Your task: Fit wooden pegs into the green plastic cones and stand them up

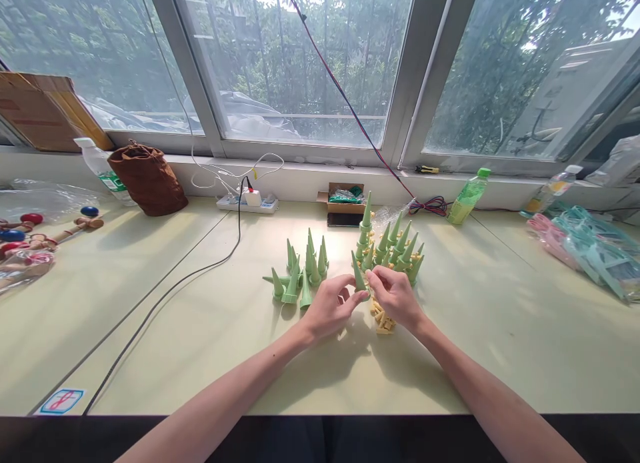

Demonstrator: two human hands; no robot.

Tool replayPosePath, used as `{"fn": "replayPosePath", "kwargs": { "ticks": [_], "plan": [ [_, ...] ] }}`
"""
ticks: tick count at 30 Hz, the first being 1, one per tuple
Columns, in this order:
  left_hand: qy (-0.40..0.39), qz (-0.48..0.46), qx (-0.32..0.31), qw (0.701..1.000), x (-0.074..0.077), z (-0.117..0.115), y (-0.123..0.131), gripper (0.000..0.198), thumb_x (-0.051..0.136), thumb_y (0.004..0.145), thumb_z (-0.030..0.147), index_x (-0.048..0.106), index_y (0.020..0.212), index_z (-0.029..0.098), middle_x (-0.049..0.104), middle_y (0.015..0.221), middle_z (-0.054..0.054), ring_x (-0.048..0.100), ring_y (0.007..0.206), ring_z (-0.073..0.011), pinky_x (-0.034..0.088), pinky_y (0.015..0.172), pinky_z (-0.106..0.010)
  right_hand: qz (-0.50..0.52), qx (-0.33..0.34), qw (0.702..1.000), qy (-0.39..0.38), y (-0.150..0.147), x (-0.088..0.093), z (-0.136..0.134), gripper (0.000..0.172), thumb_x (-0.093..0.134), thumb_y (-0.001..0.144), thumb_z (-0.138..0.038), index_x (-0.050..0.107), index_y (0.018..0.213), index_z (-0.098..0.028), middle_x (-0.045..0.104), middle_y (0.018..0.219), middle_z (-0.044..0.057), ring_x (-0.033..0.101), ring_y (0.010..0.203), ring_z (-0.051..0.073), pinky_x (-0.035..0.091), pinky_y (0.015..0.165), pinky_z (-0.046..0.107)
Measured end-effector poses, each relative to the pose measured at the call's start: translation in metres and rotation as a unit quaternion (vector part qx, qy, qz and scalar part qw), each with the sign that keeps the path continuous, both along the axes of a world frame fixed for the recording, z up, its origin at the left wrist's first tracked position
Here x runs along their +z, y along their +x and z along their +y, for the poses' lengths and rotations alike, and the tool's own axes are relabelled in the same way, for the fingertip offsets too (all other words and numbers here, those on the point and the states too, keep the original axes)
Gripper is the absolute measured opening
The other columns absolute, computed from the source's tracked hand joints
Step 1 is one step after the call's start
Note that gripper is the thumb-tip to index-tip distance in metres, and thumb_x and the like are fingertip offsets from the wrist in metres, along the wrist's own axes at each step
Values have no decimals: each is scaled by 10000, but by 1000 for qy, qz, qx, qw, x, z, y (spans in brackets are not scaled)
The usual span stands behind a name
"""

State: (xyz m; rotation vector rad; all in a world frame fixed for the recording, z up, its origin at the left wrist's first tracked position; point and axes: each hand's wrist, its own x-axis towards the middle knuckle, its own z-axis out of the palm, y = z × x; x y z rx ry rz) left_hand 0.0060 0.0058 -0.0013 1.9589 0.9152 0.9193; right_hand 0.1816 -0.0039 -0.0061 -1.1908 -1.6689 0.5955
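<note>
My left hand grips a green plastic cone by its wider end, tip pointing up. Close against that cone is my right hand, its thumb and fingertips pinched together; whatever they hold is too small to make out. Below the right hand lies a small pile of yellow plastic pieces. Several loose green cones stand to the left, one of them lying on its side. Behind my right hand is a cluster of green cones with yellow bits among them, including a taller stack.
At the back are an open small box, a power strip and a green bottle. A black cable crosses the table's left side. A brown pouch and wooden toys lie left; bagged teal items lie right.
</note>
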Motion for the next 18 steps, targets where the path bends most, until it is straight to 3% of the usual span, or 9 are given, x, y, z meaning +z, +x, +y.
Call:
{"fn": "replayPosePath", "kwargs": {
  "ticks": [4, 9, 11, 13, 18],
  "plan": [
    [72, 0, 5, 997, -3, 1, 1, 198, 539, 939, 330, 602, 842, 169, 585, 889, -33, 519, 616, -94, 437, 530, -201, -7, -16, 1000, 11, -1, -1, 1, 459, 485, 959, -476, 367, 603, -211, 329, 544, -49, 319, 493, 102, 280, 460, 245],
    [51, 1, 64, 997, -3, 1, 3, 221, 529, 950, 374, 604, 1023, 179, 595, 1004, -50, 503, 561, -79, 443, 530, -219, 46, -28, 998, -13, -2, -1, -1, 389, 508, 960, -493, 488, 697, -207, 413, 561, -43, 390, 487, 110, 333, 455, 237],
    [35, 0, 89, 995, -2, 1, 3, 270, 529, 948, 420, 605, 1014, 169, 619, 952, -45, 510, 552, -90, 435, 533, -227, 71, -26, 997, -16, -2, -1, -1, 370, 509, 960, -501, 504, 732, -209, 432, 566, -42, 404, 481, 112, 348, 451, 237],
    [9, -5, 98, 995, -1, 2, 3, 356, 482, 961, 479, 620, 886, 160, 634, 823, -33, 518, 539, -105, 411, 514, -227, 91, -26, 995, -13, -1, -1, 0, 362, 506, 961, -510, 513, 757, -210, 445, 572, -40, 417, 477, 114, 360, 446, 237],
    [-141, -43, 50, 988, 2, 2, 2, 609, 359, 950, 644, 585, 660, 158, 512, 463, 15, 423, 346, -97, 342, 407, -233, 75, 14, 997, -3, 1, -4, 1, 323, 521, 958, -496, 547, 815, -208, 478, 585, -35, 440, 474, 115, 377, 451, 242]
  ]
}}
